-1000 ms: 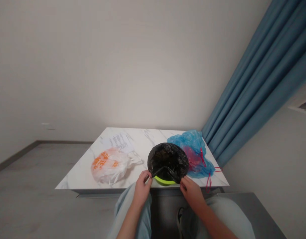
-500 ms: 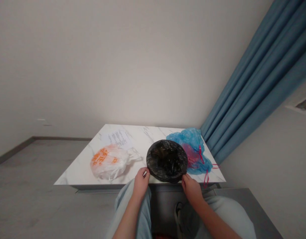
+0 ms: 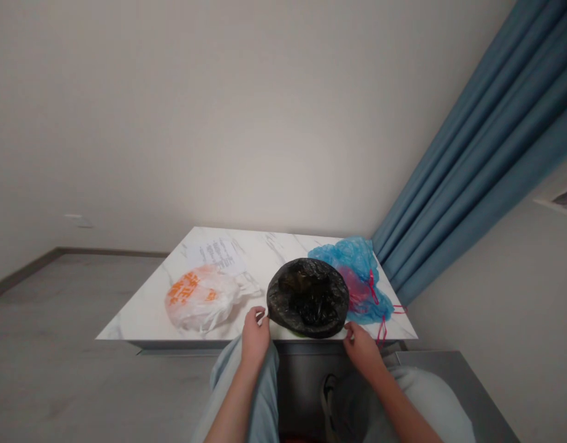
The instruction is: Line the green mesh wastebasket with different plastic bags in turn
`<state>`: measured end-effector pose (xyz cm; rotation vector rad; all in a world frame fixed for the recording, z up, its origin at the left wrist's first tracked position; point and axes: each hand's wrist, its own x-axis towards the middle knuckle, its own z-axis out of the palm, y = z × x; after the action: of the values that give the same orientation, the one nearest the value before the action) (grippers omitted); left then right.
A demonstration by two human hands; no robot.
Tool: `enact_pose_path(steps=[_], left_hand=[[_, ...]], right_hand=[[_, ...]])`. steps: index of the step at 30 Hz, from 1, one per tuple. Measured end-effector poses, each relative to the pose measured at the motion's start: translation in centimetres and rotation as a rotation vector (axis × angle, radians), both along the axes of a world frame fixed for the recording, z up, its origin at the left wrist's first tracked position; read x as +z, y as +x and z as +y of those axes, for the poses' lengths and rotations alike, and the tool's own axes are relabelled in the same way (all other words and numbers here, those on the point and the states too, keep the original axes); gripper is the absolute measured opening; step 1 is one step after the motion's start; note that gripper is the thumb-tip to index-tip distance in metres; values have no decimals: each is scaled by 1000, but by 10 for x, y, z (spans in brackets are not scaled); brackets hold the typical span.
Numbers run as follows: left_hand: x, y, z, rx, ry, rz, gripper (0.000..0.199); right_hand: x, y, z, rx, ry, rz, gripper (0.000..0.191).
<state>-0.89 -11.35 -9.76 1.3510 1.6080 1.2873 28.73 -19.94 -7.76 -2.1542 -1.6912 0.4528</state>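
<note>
The person wears loose, pale blue trousers [image 3: 253, 387] and a dark laced shoe [image 3: 339, 409], with bare forearms [image 3: 230, 412], left hand [image 3: 254, 338] and right hand [image 3: 363, 352].

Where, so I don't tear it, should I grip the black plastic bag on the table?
Pinch the near rim of the black plastic bag, coming from your side, with your left hand and right hand apart. The bag sits round over a green container, and this edge lies closest to both hands.
</note>
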Motion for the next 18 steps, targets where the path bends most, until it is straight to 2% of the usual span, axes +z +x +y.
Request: enact_pose_path(steps=[2,4,5,7,9,10,13,16,18], left_hand=[[27,-6,-5,115,129,56,27],[64,-7,-9,103,274,137,30],[82,-5,-9,44,333,162,27],[113,6,-4,-139,398,229,24],[128,23,6,-318,355,392,23],[129,32,12,-343,308,504,23],[114,56,25,-210,125,772,40],[92,65,28,-104,-28,820,63],[79,66,23,-42,-89,772,72]], right_hand=[[17,11,1,-100,148,64,19],[42,15,5,-184,333,93,17],[55,12,9,-179,416,108,16],[79,-4,24,-71,504,153,14],[93,-31,46,111,427,177,15],[95,-46,59,206,346,172,16],[86,-84,97,309,78,35,25],[66,-101,129,365,-274,-86,51],[54,-102,145,374,-438,-130,70]])
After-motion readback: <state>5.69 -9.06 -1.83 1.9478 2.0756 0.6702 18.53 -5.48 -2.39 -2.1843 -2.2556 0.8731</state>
